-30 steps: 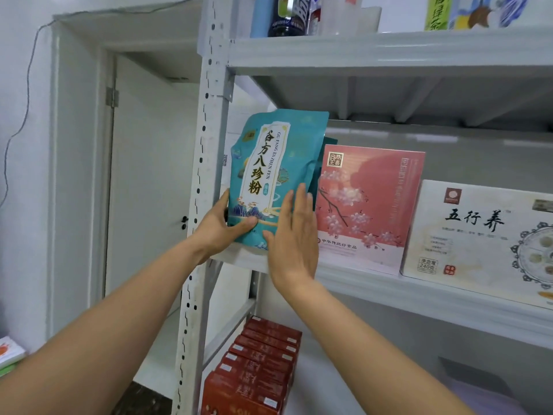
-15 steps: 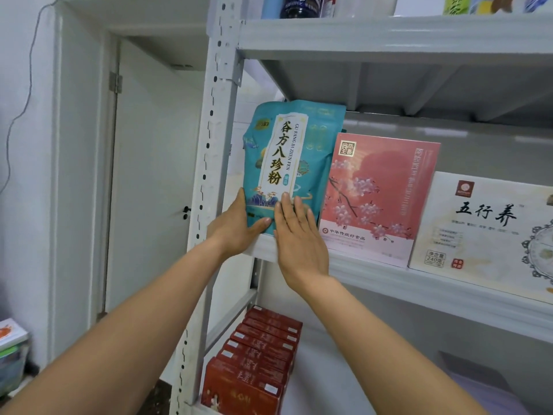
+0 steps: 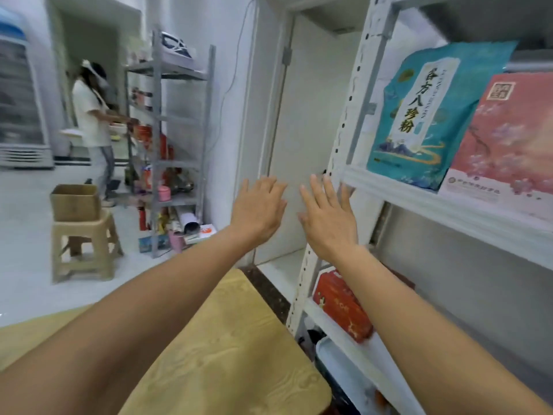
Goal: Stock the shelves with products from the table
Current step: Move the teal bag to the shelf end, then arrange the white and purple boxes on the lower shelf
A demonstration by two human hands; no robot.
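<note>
Left grip (image 3: 258, 209) and right grip (image 3: 329, 218) both empty, fingers spread, side by side beyond the tabletop (image 3: 227, 339), near the shelf (image 3: 419, 202). Teal pouch (image 3: 425, 115) stands upright at that shelf's left end, pink box (image 3: 508, 139) overlapping its right edge. Farther off, another person (image 3: 91, 121) faces a second rack (image 3: 179, 121).

A cardboard box (image 3: 74, 202) sits on a beige stool (image 3: 85, 250), a person (image 3: 91, 118) standing beyond it.
</note>
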